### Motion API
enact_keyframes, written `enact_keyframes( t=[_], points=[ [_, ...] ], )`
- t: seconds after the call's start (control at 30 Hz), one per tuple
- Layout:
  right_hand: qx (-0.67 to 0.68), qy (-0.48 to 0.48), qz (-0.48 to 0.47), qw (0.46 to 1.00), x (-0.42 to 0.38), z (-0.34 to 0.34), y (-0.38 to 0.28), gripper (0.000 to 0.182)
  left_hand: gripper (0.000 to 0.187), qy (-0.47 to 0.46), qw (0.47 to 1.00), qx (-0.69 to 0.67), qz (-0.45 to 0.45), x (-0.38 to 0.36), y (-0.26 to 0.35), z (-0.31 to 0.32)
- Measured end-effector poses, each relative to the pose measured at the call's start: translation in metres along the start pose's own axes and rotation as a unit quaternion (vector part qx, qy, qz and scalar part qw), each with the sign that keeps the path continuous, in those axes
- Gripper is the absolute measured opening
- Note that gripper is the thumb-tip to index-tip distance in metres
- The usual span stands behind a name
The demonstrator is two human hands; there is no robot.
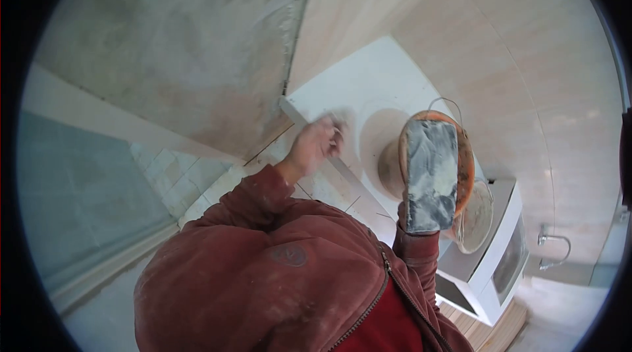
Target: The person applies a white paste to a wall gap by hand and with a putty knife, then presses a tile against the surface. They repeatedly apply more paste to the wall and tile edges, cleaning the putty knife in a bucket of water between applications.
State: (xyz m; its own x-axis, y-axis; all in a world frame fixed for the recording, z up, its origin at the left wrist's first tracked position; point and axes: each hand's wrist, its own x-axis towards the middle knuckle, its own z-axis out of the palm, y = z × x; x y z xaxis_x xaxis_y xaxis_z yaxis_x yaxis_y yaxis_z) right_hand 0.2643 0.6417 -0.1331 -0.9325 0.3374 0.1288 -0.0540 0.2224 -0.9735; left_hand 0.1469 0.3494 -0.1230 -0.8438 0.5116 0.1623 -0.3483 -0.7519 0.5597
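My left hand [317, 145] is raised beside the edge of a white surface [359, 79]. Its fingers look curled, but motion blurs them, and whether anything is between them cannot be made out. On the right, my right hand [402, 212] holds a rectangular float [431, 174] from beneath, its flat face up and smeared with grey and white paste. The float hides most of that hand. Under and behind the float is a round orange bucket [466, 161] with a wire handle, on the white surface.
A pale, dirty bucket [479, 217] is beside the orange one, near a white cabinet [490, 286]. A chrome fitting [556, 246] juts from the tiled wall [500, 88]. At the upper left is a rough plastered wall [178, 42]; floor tiles [174, 177] show below.
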Motion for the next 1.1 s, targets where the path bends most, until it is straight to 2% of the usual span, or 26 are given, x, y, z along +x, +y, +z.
enact_keyframes(
  t=[0.03,0.07,0.13,0.17,0.2,0.23,0.27,0.33,0.43,0.5,0.57,0.63,0.67,0.7,0.73,0.77,0.8,0.83,0.87,0.9,0.93,0.97,1.03,1.1],
  points=[
    [0.101,0.013,0.053,0.993,-0.004,0.001,-0.008,0.033,0.051,0.186,0.980,-0.064,0.020,0.001,0.000,-0.011],
    [0.199,0.027,0.107,0.974,-0.006,0.003,-0.019,0.031,0.051,0.191,0.979,-0.065,0.029,0.004,0.001,-0.026],
    [0.382,0.059,0.213,0.897,-0.009,0.005,-0.044,0.028,0.037,0.377,0.925,-0.025,0.027,0.007,0.007,-0.059],
    [0.465,0.076,0.264,0.841,-0.010,0.005,-0.050,0.027,0.037,0.380,0.924,-0.029,0.033,0.008,0.005,-0.081],
    [0.463,0.072,0.264,0.843,-0.010,0.005,-0.051,0.027,0.024,0.357,0.931,-0.068,0.037,0.009,0.003,-0.104],
    [0.474,0.028,0.257,0.841,-0.011,0.005,-0.052,0.027,0.012,0.333,0.936,-0.107,0.041,0.010,0.008,-0.109],
    [0.485,-0.016,0.249,0.838,-0.011,0.005,-0.053,0.027,0.012,0.334,0.935,-0.109,0.044,0.011,0.009,-0.112],
    [0.487,-0.016,0.252,0.836,-0.012,0.006,-0.057,0.027,0.006,0.320,0.936,-0.138,0.048,0.016,0.013,-0.107],
    [0.473,0.007,0.247,0.846,-0.011,0.000,-0.048,0.028,0.007,0.317,0.933,-0.154,0.075,0.023,0.019,-0.097],
    [0.456,0.031,0.243,0.856,-0.011,-0.007,-0.040,0.028,0.011,0.294,0.941,-0.154,0.062,0.033,0.021,-0.105],
    [0.488,0.060,0.253,0.833,-0.012,-0.007,-0.041,0.029,0.016,0.272,0.949,-0.153,0.049,0.046,0.025,-0.114],
    [0.468,0.025,0.234,0.852,-0.014,-0.011,-0.039,0.029,0.032,0.273,0.960,0.026,-0.057,0.058,0.026,-0.117],
    [0.448,-0.012,0.215,0.868,-0.014,-0.012,-0.037,0.030,0.032,0.273,0.960,0.024,-0.055,0.061,0.022,-0.115],
    [0.447,-0.015,0.216,0.868,-0.014,-0.014,-0.035,0.030,0.044,0.350,0.886,0.289,-0.097,0.063,0.017,-0.110],
    [0.458,-0.002,0.228,0.859,-0.013,-0.015,-0.033,0.030,0.059,0.400,0.736,0.530,-0.132,0.061,0.015,-0.105],
    [0.470,0.011,0.241,0.849,-0.014,-0.018,-0.030,0.030,0.059,0.404,0.735,0.529,-0.132,0.054,0.015,-0.102],
    [0.471,0.008,0.242,0.848,-0.014,-0.025,-0.018,0.030,0.061,0.409,0.684,0.591,-0.125,0.046,0.016,-0.098],
    [0.029,-0.051,0.094,0.994,-0.011,-0.032,-0.002,0.031,0.063,0.410,0.630,0.649,-0.117,0.041,0.018,-0.096],
    [-0.419,-0.095,-0.079,0.899,-0.009,-0.030,0.001,0.032,0.063,0.412,0.629,0.649,-0.115,0.038,0.014,-0.104],
    [-0.418,-0.095,-0.083,0.899,-0.009,-0.032,0.001,0.032,0.059,0.430,0.721,0.538,-0.070,0.036,0.005,-0.117],
    [-0.008,-0.077,0.075,0.994,-0.011,-0.024,-0.019,0.032,0.056,0.438,0.797,0.416,-0.024,0.035,0.000,-0.125],
    [0.404,-0.044,0.220,0.887,-0.011,-0.016,-0.033,0.032,0.056,0.438,0.797,0.415,-0.023,0.033,0.006,-0.117],
    [0.385,-0.065,0.197,0.899,-0.001,-0.009,-0.038,0.032,0.014,0.372,0.914,0.159,-0.012,0.029,0.019,-0.101],
    [0.348,-0.104,0.147,0.920,0.010,-0.014,-0.043,0.032,0.010,0.369,0.917,0.151,0.019,0.035,0.023,-0.093]
  ],
)
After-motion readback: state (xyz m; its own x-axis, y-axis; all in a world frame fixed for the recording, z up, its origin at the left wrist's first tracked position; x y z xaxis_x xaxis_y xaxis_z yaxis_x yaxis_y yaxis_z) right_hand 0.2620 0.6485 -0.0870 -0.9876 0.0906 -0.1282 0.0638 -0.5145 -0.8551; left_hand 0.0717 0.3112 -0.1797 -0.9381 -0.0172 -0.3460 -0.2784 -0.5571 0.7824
